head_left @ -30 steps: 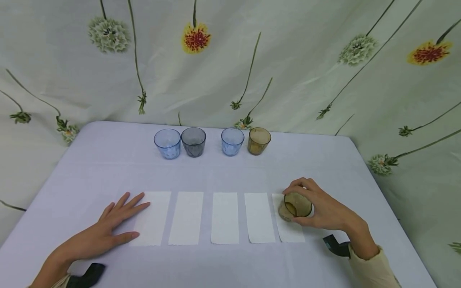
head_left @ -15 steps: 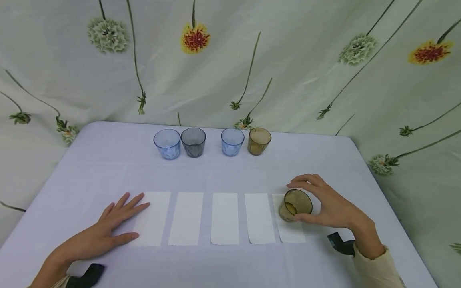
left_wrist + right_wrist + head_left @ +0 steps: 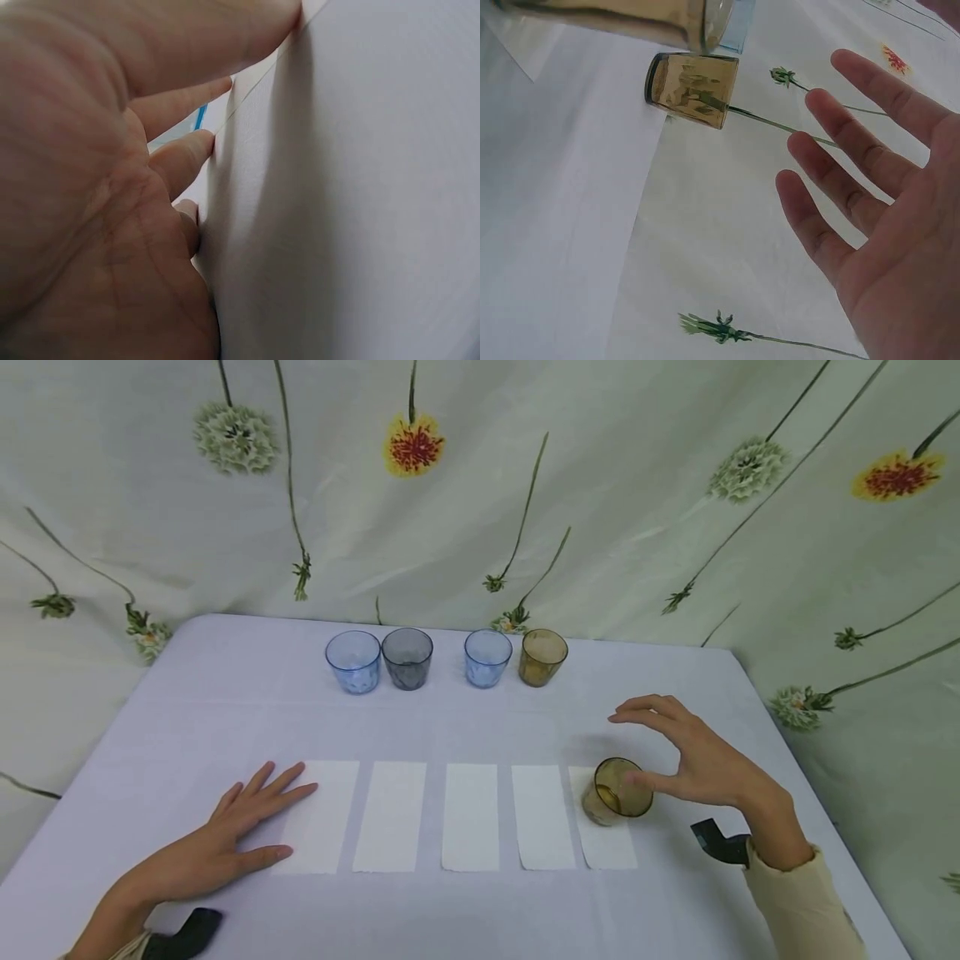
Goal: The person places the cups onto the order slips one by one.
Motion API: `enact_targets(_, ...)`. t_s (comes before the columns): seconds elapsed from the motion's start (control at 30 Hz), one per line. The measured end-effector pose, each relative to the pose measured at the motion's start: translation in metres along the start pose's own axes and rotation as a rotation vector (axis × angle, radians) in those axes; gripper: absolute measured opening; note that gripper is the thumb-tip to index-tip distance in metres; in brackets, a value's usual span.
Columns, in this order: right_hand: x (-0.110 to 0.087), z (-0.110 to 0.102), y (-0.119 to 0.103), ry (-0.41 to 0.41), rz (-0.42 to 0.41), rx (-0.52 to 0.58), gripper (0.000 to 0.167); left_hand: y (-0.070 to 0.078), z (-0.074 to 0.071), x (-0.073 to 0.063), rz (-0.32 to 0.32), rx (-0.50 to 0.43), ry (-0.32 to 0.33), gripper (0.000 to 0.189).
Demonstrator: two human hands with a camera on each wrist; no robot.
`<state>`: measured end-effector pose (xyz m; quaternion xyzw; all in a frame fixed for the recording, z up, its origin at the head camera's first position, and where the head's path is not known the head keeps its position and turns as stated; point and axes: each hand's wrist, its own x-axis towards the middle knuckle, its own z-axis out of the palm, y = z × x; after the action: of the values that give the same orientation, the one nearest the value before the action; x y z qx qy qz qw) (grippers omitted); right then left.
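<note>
An amber glass [image 3: 602,803] stands upright on the rightmost white paper sheet [image 3: 611,853]. My right hand [image 3: 697,758] hovers beside it with fingers spread and parted from the glass; the thumb overlaps its rim in the head view. Nothing lies in that palm in the right wrist view, where the glass [image 3: 622,15] fills the upper left. My left hand [image 3: 228,843] rests on the table, fingers spread, fingertips at the edge of the leftmost sheet [image 3: 322,822]. Close up in the left wrist view, the left fingertips [image 3: 201,142] touch the surface.
Toward the back edge stand a blue glass [image 3: 354,668], a grey glass [image 3: 407,664], another blue glass [image 3: 487,665] and a second amber glass [image 3: 542,664]. Several paper sheets lie in a row on the white cloth [image 3: 450,918]. Behind hangs a flowered curtain [image 3: 465,518].
My right hand has let go of the amber glass and moved up and away to the right, fingers widening. The glass stays on the sheet. My left hand has not moved.
</note>
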<state>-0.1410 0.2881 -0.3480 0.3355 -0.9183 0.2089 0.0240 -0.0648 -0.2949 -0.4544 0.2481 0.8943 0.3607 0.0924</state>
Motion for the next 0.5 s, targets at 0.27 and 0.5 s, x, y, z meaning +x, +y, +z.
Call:
enact_targets(0.27,0.022,-0.016,0.011,-0.007,0.024,-0.006,0.059,0.000,0.000,-0.002,0.007,0.028,0.006,0.069)
enact_targets(0.5,0.042,-0.023,0.020,-0.029,0.057,-0.005,0.057,0.001,-0.002,0.000,0.009,0.062,0.001,0.070)
